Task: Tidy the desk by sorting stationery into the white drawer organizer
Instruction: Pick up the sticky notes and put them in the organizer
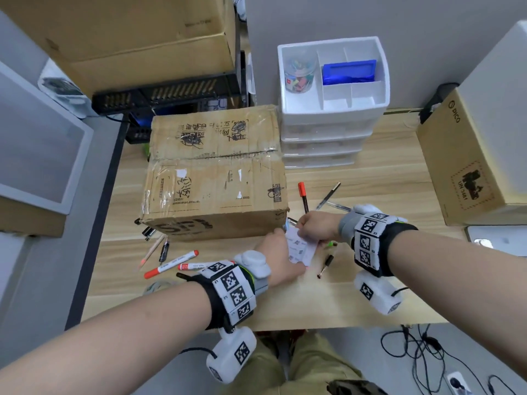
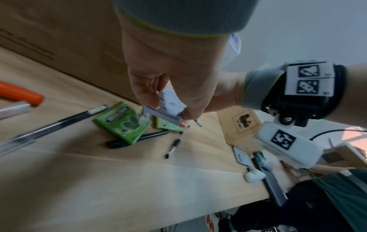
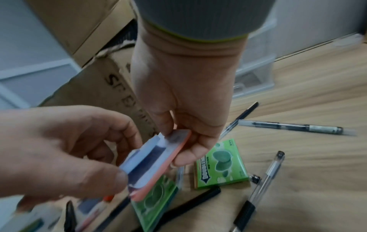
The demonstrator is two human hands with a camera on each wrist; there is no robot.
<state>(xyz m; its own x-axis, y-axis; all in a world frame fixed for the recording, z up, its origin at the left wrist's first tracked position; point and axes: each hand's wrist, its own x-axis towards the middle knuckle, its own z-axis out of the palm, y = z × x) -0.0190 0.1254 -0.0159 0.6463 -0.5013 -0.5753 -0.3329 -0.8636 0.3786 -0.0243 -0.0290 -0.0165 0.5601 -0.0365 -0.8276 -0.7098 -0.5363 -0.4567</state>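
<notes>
Wood desk (image 1: 370, 178) in front of you carries a taped cardboard box (image 1: 214, 172) on its left half and the white organizer (image 1: 332, 109) at the back, its top tray already holding a jar of clips (image 1: 299, 74) and a blue case (image 1: 348, 71). You hold a small flat pad (image 3: 157, 163), white and blue over a pink layer, clear of the desk just right of the box's near corner. Your left hand (image 1: 281, 256) pinches one end between thumb and fingers, and your right hand (image 1: 316, 225) pinches the other end the same way, so both grips are closed on the pad. Below it lie two green gum packs (image 3: 222, 164) and several pens (image 3: 290, 127); red markers (image 1: 171, 265) lie farther left. From here the risk, as I judge it, is the handover: if you let go with one hand before the other has a firm hold, the layers could slide apart or the pad drop among the pens. The organizer stands well apart, behind the clutter, so a low carry could brush the box corner. The wrist views are blurred, so I cannot tell what the pad's printing says.
</notes>
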